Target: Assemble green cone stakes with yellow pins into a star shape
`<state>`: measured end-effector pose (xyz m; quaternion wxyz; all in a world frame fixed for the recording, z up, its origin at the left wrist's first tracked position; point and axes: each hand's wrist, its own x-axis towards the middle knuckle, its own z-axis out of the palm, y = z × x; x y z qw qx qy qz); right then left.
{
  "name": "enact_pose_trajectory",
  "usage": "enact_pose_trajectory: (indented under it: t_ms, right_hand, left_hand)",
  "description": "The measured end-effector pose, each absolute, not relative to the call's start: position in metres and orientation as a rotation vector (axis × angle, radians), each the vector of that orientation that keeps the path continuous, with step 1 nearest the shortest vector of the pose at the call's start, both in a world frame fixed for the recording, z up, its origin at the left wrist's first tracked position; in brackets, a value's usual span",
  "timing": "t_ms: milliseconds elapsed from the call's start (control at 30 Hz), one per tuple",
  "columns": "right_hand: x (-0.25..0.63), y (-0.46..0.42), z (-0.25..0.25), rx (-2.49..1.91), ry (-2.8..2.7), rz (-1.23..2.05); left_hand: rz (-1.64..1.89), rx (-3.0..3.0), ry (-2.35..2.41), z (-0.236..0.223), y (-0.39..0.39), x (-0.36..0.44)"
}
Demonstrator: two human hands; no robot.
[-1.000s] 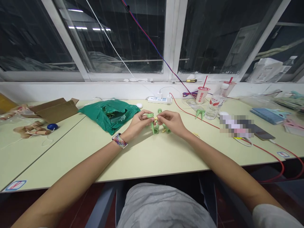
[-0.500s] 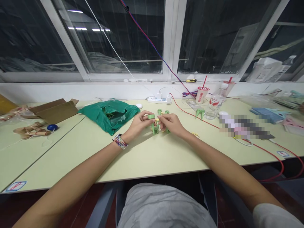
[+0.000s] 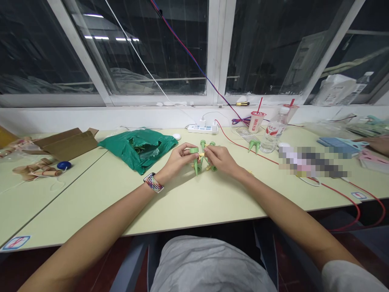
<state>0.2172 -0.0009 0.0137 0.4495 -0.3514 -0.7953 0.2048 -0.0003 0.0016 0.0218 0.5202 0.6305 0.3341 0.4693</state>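
My left hand (image 3: pixel 182 157) pinches a green cone-shaped watering spike (image 3: pixel 195 164), its point hanging down and its wide cap up. A small yellow valve piece (image 3: pixel 201 155) bridges the gap between the spike and my right hand (image 3: pixel 219 158), whose thumb and forefinger close on its other end. Whether the valve sits inside the spike cannot be made out. Just behind my fingers stand more green spikes (image 3: pixel 203 143) with yellow parts on them, partly hidden by my right hand. Small yellow pieces (image 3: pixel 249 172) lie beside my right forearm.
A torn green plastic bag (image 3: pixel 121 142) lies left, near a cardboard box (image 3: pixel 68 144) and wooden pieces (image 3: pixel 45 172). Further right are another pair of green spikes (image 3: pixel 254 145), a water bottle (image 3: pixel 271 136), paper cup (image 3: pixel 257 123) and red cable (image 3: pixel 264 159). Another person's hand (image 3: pixel 378 144) shows at the right edge.
My hands have barely moved; the yellow valve now shows more plainly between them. The view has shifted slightly, and another person's hand has come in at the right edge.
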Motion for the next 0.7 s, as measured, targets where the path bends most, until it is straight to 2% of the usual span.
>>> enact_pose_trajectory:
  t_ms: [167,467,700]
  right_hand:
    - [0.2195,-0.0051,0.0145,-0.788,-2.108,0.277]
    - [0.2200,-0.0048,0.0118,-0.781,-2.146,0.196]
    - [0.2127,-0.0037,0.0132,-0.816,-1.920,0.790]
  left_hand:
    - [1.115,1.517,0.812,0.0268,-0.0056,0.0014]
    - [1.095,1.505,0.800,0.0277,-0.0058,0.0014]
    - [1.094,1.523,0.776,0.0247,-0.0035,0.0000]
